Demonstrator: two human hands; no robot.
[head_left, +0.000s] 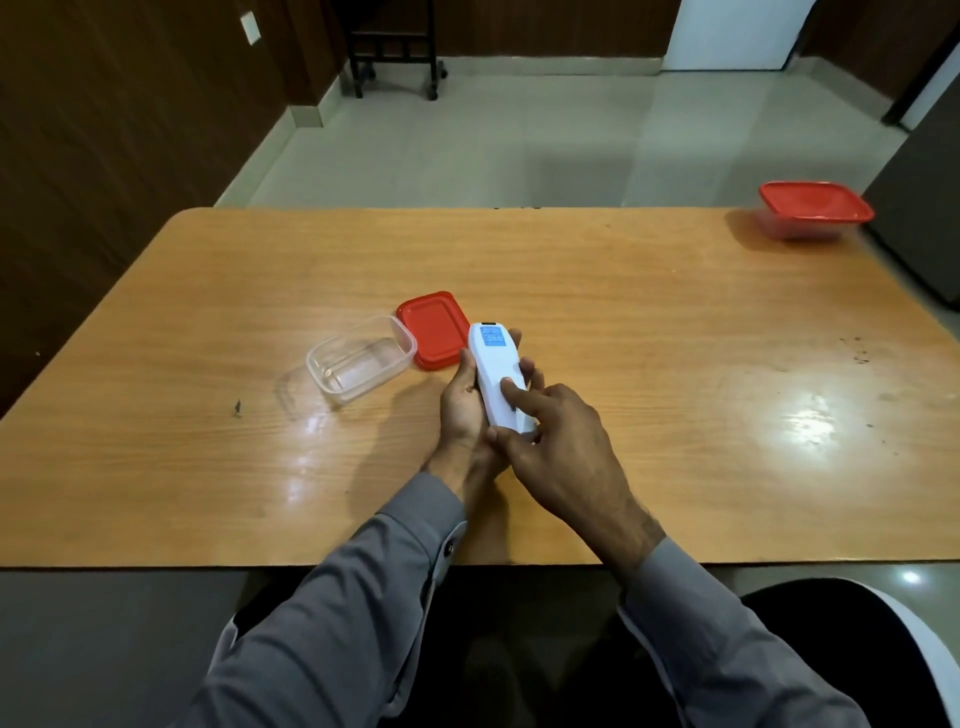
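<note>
A white remote control with a blue label near its top is held back side up above the wooden table. My left hand grips it from underneath, thumb on its left edge and fingertips showing past its right edge. My right hand pinches the remote's lower part, with a finger pressed on the back cover and the thumb at the bottom end. An open clear plastic container lies just left of the hands, and its red lid lies flat beside it.
A second clear container with a red lid on it stands at the table's far right corner. A dark cabinet is next to that corner. Beyond the table are a tiled floor and a black wheeled stand.
</note>
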